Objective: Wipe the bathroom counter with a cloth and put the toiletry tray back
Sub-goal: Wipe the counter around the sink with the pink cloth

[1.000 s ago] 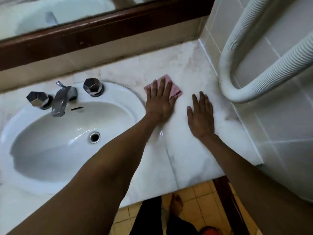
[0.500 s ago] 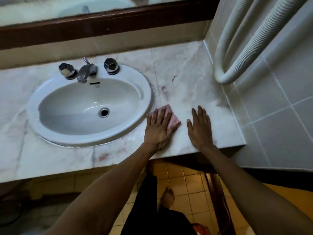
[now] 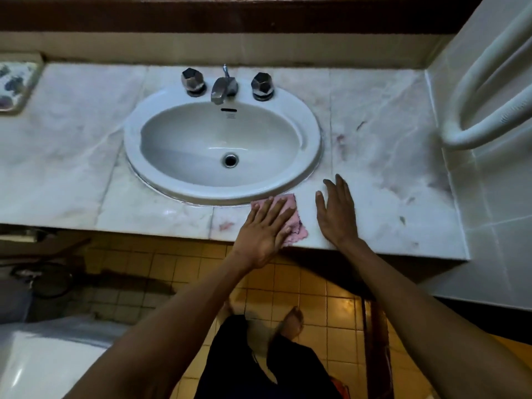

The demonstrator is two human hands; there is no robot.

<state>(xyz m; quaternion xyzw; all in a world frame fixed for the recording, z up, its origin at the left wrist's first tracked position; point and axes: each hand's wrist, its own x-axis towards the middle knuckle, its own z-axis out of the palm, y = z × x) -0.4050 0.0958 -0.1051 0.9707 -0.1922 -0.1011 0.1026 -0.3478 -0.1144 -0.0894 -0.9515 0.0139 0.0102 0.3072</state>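
Fingers [image 3: 270, 210] flat on cloth [image 3: 290, 223], apparently stained marble counter [image 3: 383, 156].

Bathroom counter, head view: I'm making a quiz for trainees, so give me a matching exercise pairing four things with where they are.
Things:
1. pink cloth
2. right hand
3. toiletry tray
4. faucet

Places:
A. behind the basin, between two knobs
B. flat on bare marble
C. far left end of counter
D. under the left hand

Pairs: 1-D, 2-B, 3-C, 4-A

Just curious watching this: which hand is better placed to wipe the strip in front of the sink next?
Left. The left hand lies flat on the pink cloth beside the sink; the right hand is bare.
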